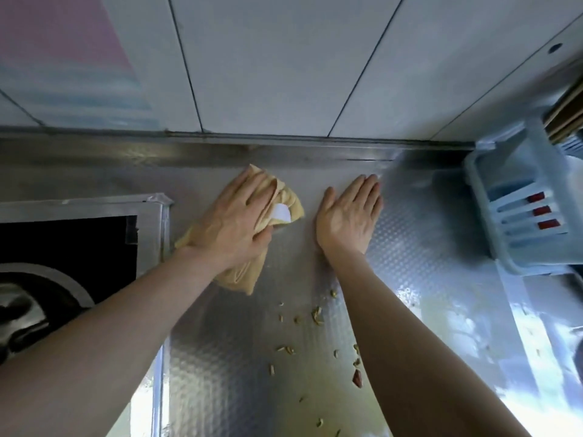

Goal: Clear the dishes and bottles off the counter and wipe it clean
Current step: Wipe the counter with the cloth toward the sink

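A yellow cloth (285, 200) with a white tag lies on the embossed steel counter (419, 234), close to the back wall. My left hand (232, 220) presses down on the cloth, fingers spread over it. My right hand (350, 212) lies flat on the bare counter just right of the cloth, fingers together, holding nothing. Small food scraps (317, 316) are scattered on the counter between my forearms and nearer the front edge. No dishes or bottles are in view.
A black stove top with a round burner (38, 298) is set into the counter at the left. A pale blue plastic rack (517, 200) stands at the right against the wall. White tiles (284, 64) rise behind the counter.
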